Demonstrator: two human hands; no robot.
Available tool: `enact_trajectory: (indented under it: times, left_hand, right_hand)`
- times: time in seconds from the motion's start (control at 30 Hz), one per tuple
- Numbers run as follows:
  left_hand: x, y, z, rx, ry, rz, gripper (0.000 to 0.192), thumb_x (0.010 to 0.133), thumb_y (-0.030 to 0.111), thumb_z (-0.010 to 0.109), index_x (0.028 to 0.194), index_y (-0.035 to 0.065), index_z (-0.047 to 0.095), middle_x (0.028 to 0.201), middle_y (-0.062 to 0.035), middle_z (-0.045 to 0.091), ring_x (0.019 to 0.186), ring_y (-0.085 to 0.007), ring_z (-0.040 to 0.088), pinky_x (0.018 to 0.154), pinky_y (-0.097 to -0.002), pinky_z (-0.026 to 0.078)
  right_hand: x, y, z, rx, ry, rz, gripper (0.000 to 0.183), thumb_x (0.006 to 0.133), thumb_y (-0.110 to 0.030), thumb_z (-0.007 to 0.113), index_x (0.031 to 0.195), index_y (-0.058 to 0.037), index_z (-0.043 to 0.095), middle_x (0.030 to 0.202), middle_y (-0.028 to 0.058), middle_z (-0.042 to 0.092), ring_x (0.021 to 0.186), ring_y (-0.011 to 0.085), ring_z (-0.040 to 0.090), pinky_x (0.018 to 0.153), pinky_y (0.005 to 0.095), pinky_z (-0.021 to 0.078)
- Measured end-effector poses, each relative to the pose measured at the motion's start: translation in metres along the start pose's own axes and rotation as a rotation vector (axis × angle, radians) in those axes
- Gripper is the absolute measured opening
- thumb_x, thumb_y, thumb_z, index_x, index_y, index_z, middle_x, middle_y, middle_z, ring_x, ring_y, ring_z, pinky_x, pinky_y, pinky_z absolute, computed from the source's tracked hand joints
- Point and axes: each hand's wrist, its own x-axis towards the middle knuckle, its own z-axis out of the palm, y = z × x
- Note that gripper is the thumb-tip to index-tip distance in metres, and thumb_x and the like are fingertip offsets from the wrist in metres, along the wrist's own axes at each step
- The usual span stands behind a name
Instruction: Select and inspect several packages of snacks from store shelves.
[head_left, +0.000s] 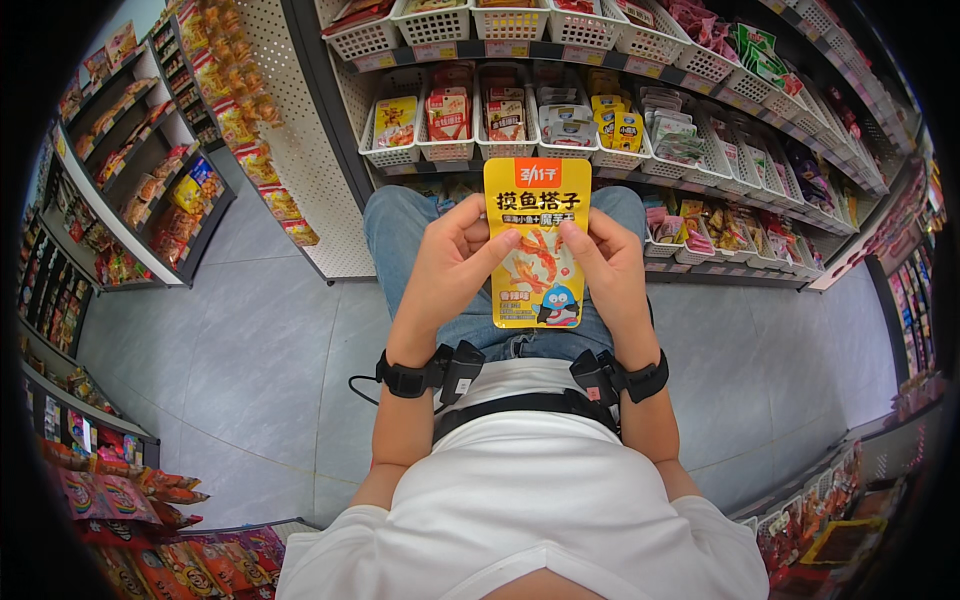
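A yellow snack pouch (538, 259) with an orange top patch, printed food and a blue cartoon figure is held upright over my lap. My left hand (459, 259) pinches its left edge, thumb on the front and fingers behind. On the opposite edge my right hand (609, 262) grips it the same way. Just beyond the pouch stand white plastic baskets of packets: a yellow one (395, 122), red ones (448, 116), dark red and white ones (505, 120), silver-grey ones (568, 124) and small yellow ones (627, 131).
Shelves with white baskets (509, 24) rise ahead and curve off to the right. A perforated panel (300, 150) with hanging snack packs (259, 163) stands at left, beside another snack rack (150, 165). Grey floor tiles (255, 360) lie around me. More packets (180, 562) are behind, lower left.
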Motion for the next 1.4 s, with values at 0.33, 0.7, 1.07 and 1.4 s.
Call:
enact_trajectory:
  times: [0.33,0.7,1.07,1.4]
  left_hand:
    - [0.000,0.004,0.000,0.017,0.008,0.014,0.021,0.084,0.006,0.053,0.103,-0.0036,0.049,0.091,-0.0106,0.062,0.082,-0.0103,0.060,0.070,-0.0205,0.048]
    - [0.001,0.005,-0.002,-0.003,0.135,0.006,0.027,0.081,0.002,0.055,0.107,-0.0021,0.047,0.089,-0.0095,0.060,0.083,-0.0114,0.058,0.071,-0.0210,0.046]
    - [0.000,-0.001,0.004,0.093,0.017,0.035,0.030,0.082,0.011,0.058,0.107,-0.0018,0.049,0.097,-0.0065,0.057,0.087,-0.0101,0.054,0.074,-0.0226,0.044]
    - [0.001,-0.003,0.000,0.030,0.054,0.009,0.022,0.089,0.011,0.047,0.104,-0.0045,0.049,0.093,-0.0072,0.060,0.082,-0.0066,0.054,0.070,-0.0196,0.044]
  right_hand:
    - [0.000,-0.001,-0.002,-0.036,-0.009,0.002,0.021,0.085,-0.015,0.056,0.096,0.0030,0.057,0.082,0.0026,0.060,0.071,0.0028,0.052,0.060,0.0169,0.0423]
    - [0.001,0.002,-0.001,-0.074,0.097,-0.022,0.019,0.084,-0.015,0.057,0.092,0.0030,0.059,0.074,0.0019,0.060,0.064,0.0015,0.050,0.055,0.0164,0.0400]
    - [-0.003,-0.003,0.015,-0.088,0.100,-0.071,0.022,0.087,-0.015,0.050,0.098,0.0019,0.060,0.081,0.0059,0.061,0.063,0.0066,0.056,0.056,0.0183,0.0429]
    - [-0.003,0.003,0.010,-0.175,0.053,-0.096,0.019,0.086,-0.008,0.049,0.101,0.0002,0.058,0.079,0.0069,0.061,0.060,0.0074,0.054,0.055,0.0189,0.0450]
